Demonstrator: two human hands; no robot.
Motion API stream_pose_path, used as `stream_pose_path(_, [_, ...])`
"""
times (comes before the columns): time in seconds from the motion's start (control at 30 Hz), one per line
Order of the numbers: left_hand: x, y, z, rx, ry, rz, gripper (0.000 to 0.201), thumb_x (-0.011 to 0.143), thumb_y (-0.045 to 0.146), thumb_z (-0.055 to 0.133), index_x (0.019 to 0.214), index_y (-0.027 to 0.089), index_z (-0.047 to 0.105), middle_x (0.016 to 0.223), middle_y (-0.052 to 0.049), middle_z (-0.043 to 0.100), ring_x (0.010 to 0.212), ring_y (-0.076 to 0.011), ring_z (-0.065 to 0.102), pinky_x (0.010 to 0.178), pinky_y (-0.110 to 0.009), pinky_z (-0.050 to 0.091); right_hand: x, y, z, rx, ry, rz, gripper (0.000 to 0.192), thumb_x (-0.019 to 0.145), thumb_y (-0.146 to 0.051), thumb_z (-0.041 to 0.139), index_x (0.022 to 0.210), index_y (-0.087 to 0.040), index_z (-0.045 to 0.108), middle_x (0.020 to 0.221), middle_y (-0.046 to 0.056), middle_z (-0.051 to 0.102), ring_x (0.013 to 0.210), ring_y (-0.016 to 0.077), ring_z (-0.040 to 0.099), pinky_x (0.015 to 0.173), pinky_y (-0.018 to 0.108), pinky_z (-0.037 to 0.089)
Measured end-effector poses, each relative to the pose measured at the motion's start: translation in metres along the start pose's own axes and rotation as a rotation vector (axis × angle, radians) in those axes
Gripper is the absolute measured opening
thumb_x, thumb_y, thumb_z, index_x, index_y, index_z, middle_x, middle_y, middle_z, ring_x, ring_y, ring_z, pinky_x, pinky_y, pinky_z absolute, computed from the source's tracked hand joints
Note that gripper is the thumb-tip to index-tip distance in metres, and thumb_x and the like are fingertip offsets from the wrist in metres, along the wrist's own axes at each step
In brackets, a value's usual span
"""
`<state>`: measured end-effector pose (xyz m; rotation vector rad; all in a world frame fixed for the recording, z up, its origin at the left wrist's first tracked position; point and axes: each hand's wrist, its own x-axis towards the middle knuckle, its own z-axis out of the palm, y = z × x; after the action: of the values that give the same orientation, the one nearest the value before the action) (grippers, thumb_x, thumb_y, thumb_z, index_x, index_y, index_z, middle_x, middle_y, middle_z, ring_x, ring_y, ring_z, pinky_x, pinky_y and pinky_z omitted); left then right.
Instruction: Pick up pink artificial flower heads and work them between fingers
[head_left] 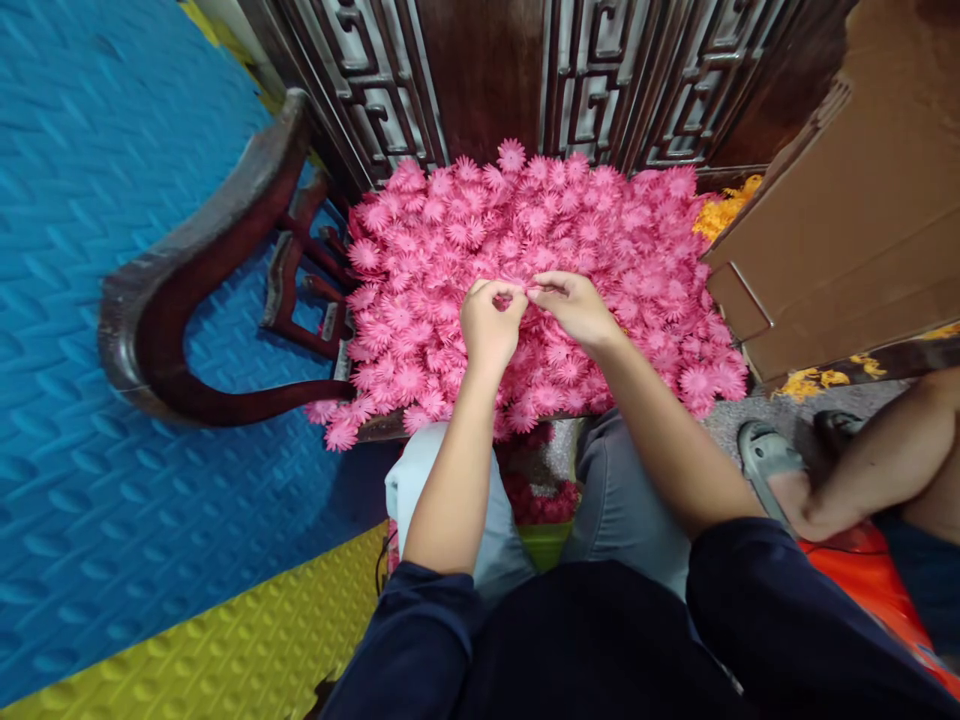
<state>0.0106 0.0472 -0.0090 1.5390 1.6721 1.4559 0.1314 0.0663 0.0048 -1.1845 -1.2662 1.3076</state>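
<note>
A wide heap of pink artificial-looking flowers (409, 380) with thin, spiky petals lies in front of me. Over the middle of it, my left hand (491, 322) is closed, with thumb and forefinger forming a ring. Close on its right, my right hand (574, 308) is pinched too, thumb against fingers. A pink flower (516, 284) shows between the fingertips of both hands. Its lower part is hidden by the fingers, and it blends into the flowers behind.
A dark carved wooden armrest (142, 330) curves at the left, with wooden panels (480, 80) behind. To the right stands a cardboard box (847, 220) beside orange petals (724, 212). Another person's leg and clog (769, 455) are at lower right. More dark pink flowers (544, 502) lie below, between my knees.
</note>
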Motion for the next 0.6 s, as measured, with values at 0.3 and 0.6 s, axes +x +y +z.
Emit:
stream_pose_path(0.3, [0.004, -0.002, -0.001, -0.273, -0.069, -0.136, 0.012, 0.077, 0.023, 0.062, 0.071, 0.017, 0.07, 0.077, -0.001, 0.07, 0.076, -0.013, 0.062, 0.078, -0.026, 0.045, 0.002, 0.001, 0.0, 0.103, 0.072, 0.002, 0.01, 0.067, -0.011, 0.064, 0.076, -0.016, 0.065, 0.071, -0.003, 0.065, 0.069, 0.0087, 0.058, 0.076, 0.026, 0.048])
stream_pose_path(0.6, [0.004, 0.012, -0.005, -0.436, -0.082, -0.387, 0.02, 0.078, 0.012, 0.056, 0.059, 0.016, 0.062, 0.062, 0.003, 0.059, 0.063, -0.0097, 0.052, 0.071, -0.023, 0.043, 0.0, 0.0, -0.003, 0.059, 0.066, -0.001, 0.004, 0.069, -0.012, 0.064, 0.07, -0.015, 0.062, 0.064, -0.005, 0.06, 0.06, 0.0073, 0.053, 0.065, 0.023, 0.043])
